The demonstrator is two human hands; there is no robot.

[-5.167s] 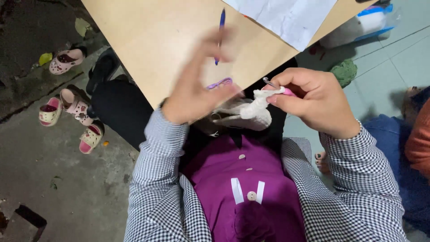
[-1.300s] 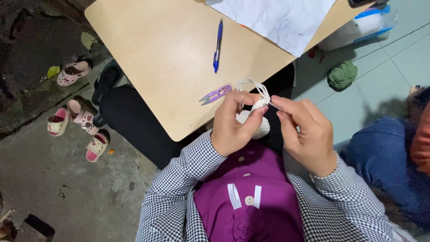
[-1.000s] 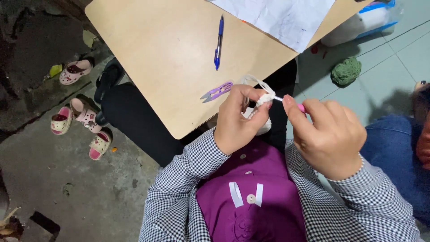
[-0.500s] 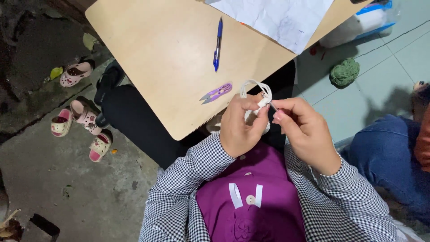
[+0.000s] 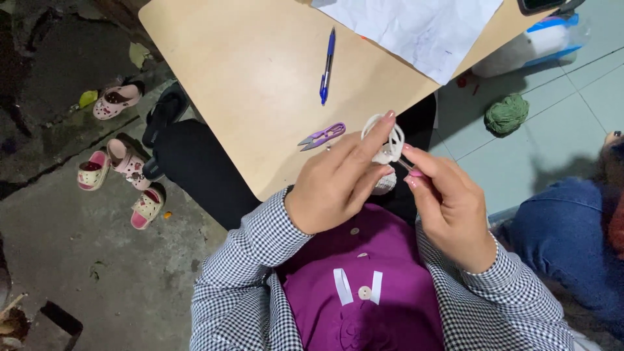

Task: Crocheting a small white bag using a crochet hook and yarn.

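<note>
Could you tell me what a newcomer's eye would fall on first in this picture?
The two hands meet at the centre: the left hand and right hand work white yarn at the edge of the wooden table. On it lie purple thread snips and a blue pen; a green yarn ball sits on the floor.

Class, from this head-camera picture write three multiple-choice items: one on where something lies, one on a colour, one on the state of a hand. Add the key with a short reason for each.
1. Where does the blue pen lie?
A. on the wooden table
B. on the tiled floor
C. in the person's lap

2. What colour is the ball of yarn on the floor?
A. red
B. green
C. white

3. What is the left hand doing?
A. lying flat on the table
B. gripping the purple thread snips
C. holding white yarn looped around its fingers

Key: A, the pen rests on the tabletop near the white paper; B, the ball is plainly green; C, white loops wrap its raised fingers while the snips lie untouched.
</note>
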